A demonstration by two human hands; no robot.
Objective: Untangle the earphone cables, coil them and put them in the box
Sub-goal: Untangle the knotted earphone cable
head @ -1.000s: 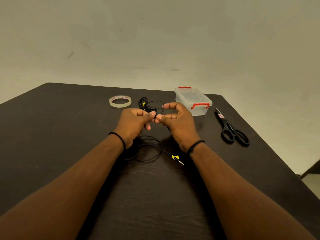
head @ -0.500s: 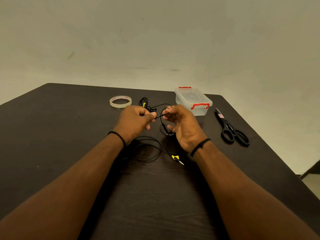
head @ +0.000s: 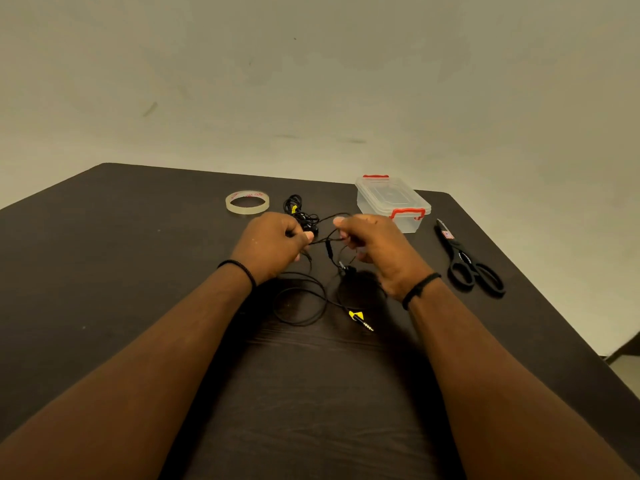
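A black earphone cable (head: 300, 299) lies in loose loops on the dark table, its jack plug with a yellow tag (head: 359, 317) pointing right. My left hand (head: 273, 244) pinches a strand of it. A short way to the right, my right hand (head: 375, 249) grips another strand, and the cable stretches between the two hands. Behind the hands rests a second tangle of black earphones (head: 298, 213) with a yellow tag. The clear plastic box (head: 391, 202) with red latches stands at the back right, lid on.
A roll of clear tape (head: 247, 201) lies at the back, left of the tangle. Black scissors (head: 467, 263) lie to the right of the box, near the table's right edge. The table (head: 104, 271) ends at a pale wall.
My hands have drawn apart, the right one moving right, so the cable now spans between them. More of the loop and the inline piece hang free between the hands.
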